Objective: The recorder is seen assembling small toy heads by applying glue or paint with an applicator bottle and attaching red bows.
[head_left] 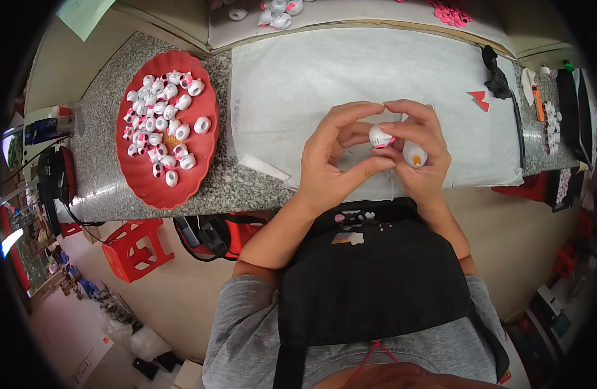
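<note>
Above the white sheet, a small round white piece with pink parts sits between my two hands. My left hand curls around its left side, with the thumb at its lower edge. From the other side, my right hand grips it with bent fingers. A white, round-ended item with an orange-yellow tip, perhaps a glue bottle, is tucked in my right palm. Most of its body is hidden by the hand. The fingertips of both hands nearly meet above the piece.
At left, a red scalloped tray carries many similar white-and-pink pieces. A white strip lies by the sheet's left edge. Red scraps and a black bundle lie at right. Pink parts rest on the back shelf.
</note>
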Tool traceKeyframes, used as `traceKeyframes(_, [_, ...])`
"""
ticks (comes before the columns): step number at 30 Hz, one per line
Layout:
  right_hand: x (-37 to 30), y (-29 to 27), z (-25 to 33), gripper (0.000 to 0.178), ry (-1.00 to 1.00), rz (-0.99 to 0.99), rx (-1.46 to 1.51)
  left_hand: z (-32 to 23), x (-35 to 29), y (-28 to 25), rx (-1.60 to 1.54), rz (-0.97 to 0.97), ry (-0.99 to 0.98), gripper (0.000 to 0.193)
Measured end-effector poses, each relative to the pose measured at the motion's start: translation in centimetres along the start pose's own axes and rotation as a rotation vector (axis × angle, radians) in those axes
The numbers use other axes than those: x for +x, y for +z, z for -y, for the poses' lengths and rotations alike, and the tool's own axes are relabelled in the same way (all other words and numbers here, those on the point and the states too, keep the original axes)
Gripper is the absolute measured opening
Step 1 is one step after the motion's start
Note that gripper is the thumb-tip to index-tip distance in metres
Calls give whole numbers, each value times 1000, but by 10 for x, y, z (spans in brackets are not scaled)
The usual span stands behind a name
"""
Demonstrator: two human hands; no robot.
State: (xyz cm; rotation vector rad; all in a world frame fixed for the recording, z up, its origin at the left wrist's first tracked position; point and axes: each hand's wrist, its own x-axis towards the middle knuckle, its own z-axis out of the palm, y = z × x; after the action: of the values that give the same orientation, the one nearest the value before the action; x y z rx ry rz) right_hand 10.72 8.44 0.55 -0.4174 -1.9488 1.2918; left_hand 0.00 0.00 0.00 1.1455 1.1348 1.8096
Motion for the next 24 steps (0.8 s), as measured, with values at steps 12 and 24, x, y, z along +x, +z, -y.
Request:
traceKeyframes(12, [-7,-1,-8,28,-84,24,-73,0,-1,-1,1,-77,-33,27])
traceKeyframes(24, [-2,5,-8,32,-253,-86,-84,1,-3,-1,166,-49,65,27])
